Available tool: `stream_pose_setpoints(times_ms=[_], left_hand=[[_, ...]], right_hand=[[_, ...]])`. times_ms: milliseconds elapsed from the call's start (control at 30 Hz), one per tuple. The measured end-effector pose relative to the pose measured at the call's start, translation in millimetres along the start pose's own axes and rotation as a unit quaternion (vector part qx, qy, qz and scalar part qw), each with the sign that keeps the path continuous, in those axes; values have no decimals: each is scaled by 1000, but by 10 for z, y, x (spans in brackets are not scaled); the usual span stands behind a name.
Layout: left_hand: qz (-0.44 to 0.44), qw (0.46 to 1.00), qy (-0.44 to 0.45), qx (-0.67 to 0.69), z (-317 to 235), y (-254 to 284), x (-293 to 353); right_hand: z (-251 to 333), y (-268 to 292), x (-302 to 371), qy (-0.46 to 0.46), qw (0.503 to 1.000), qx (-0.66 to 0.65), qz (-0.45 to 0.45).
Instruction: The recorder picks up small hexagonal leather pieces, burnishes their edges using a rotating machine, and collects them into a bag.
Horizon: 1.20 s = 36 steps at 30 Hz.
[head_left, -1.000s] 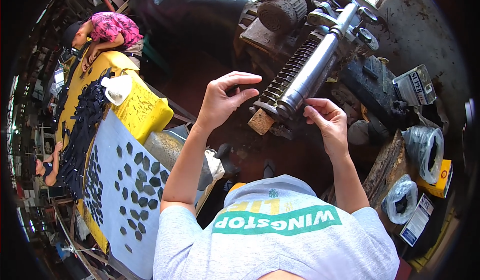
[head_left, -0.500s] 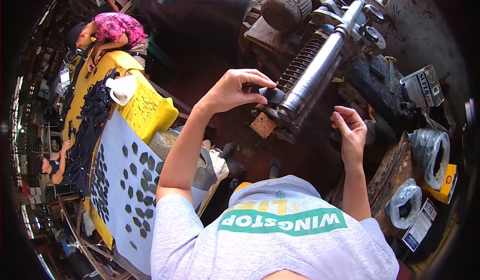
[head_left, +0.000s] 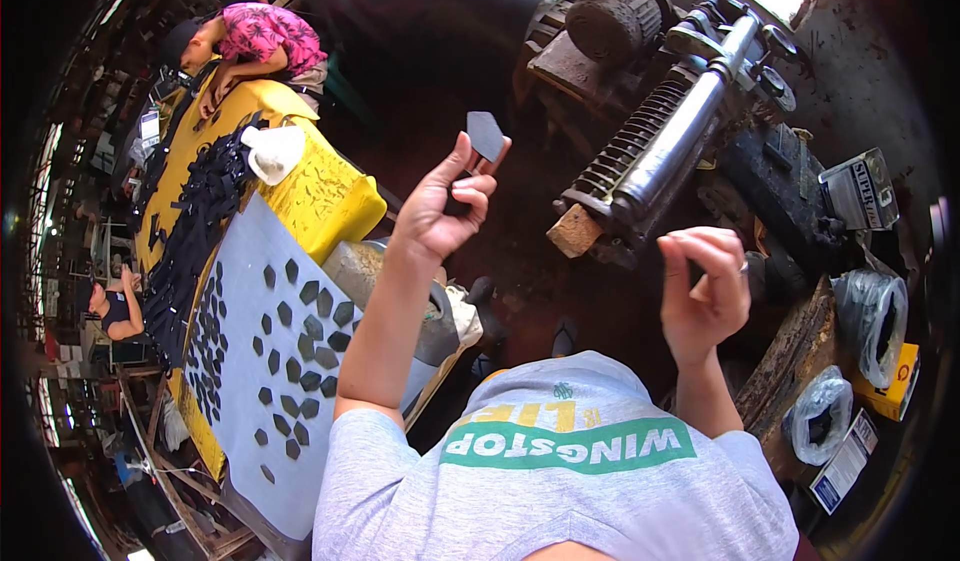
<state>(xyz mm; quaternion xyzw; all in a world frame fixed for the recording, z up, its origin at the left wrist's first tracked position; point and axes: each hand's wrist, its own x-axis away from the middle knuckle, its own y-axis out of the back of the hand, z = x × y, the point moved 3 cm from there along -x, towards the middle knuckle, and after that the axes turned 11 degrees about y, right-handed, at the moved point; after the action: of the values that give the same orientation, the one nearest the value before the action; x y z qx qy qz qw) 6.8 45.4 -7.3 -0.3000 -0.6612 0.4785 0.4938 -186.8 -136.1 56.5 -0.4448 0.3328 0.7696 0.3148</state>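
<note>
My left hand (head_left: pixel 440 211) is raised in front of me and pinches a small dark flat piece with a pointed top (head_left: pixel 486 137) between thumb and fingers. My right hand (head_left: pixel 703 291) is lifted to the right, fingers curled; whether something small sits inside them I cannot tell. Ahead of both hands stands a grimy metal machine (head_left: pixel 650 151) with a ribbed roller and a shiny cylinder, a wooden block (head_left: pixel 574 231) at its near end. To my left lies a grey sheet (head_left: pixel 250 381) dotted with several dark cut pieces.
A yellow table (head_left: pixel 320 196) carries a heap of black strips and a white cup (head_left: pixel 275 153). A person in a pink shirt (head_left: pixel 255 36) bends over its far end. Another person (head_left: pixel 115 311) is at far left. Bags and boxes (head_left: pixel 870 331) crowd the right.
Both hands have left the machine's roller. My left hand has pulled back and up with a dark piece in it. My right hand has drawn back toward me and curled.
</note>
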Motion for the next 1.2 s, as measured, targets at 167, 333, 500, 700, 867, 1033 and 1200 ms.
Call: stream_pose_setpoints(times_ms=[167, 333, 500, 700, 867, 1033, 1200], left_hand=[[48, 998, 37, 31, 446, -146, 313], [71, 994, 71, 40, 668, -215, 568], [73, 993, 83, 37, 781, -226, 646], [36, 995, 87, 24, 847, -210, 642], [31, 998, 58, -25, 903, -257, 588], [15, 992, 16, -121, 1001, -393, 519], [13, 965, -75, -249, 919, -455, 404]], right_hand=[[235, -593, -27, 110, 991, -74, 30], [379, -853, 70, 130, 989, -71, 25], [487, -866, 113, 148, 988, -52, -4], [536, -789, 119, 142, 990, -24, -10], [535, -676, 130, 141, 989, 13, -29], [422, -449, 167, 95, 993, 35, -66], [209, 30, 166, -207, 947, -128, -208]])
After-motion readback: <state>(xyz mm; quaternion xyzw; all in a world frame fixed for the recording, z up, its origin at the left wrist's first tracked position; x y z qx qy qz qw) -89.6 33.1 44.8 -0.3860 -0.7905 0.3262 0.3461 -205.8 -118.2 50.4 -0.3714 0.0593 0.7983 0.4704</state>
